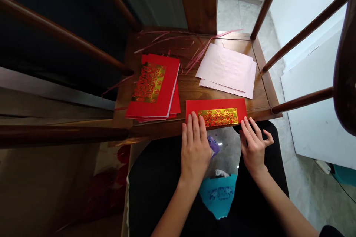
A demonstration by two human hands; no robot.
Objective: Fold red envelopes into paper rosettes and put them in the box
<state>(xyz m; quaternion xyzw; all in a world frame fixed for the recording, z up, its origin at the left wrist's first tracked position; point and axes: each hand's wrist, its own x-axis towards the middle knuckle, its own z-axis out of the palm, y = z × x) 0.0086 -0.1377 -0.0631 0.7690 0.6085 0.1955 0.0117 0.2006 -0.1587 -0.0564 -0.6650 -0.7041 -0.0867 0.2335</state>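
Note:
A red envelope (217,104) with a gold-foil panel lies along the near edge of the wooden seat. My left hand (195,148) has its long fingers laid over the envelope's near left part; its thumb is hidden. At the near right corner, my right hand (254,144) holds the envelope with its fingertips, the little finger sticking out. To the left sits a stack of red envelopes (167,85) with gold-foil panels, slightly fanned. Behind the held envelope, two pale pink sheets (225,68) overlap, the upper one showing faint embossing.
Pink plastic strings (198,53) straggle over the back of the seat (189,85). Dark wooden spindles (297,29) rise at both sides. Below, between my legs, are a turquoise bag (219,194) and a purple wrapper (213,145). A white panel (317,100) leans at the right.

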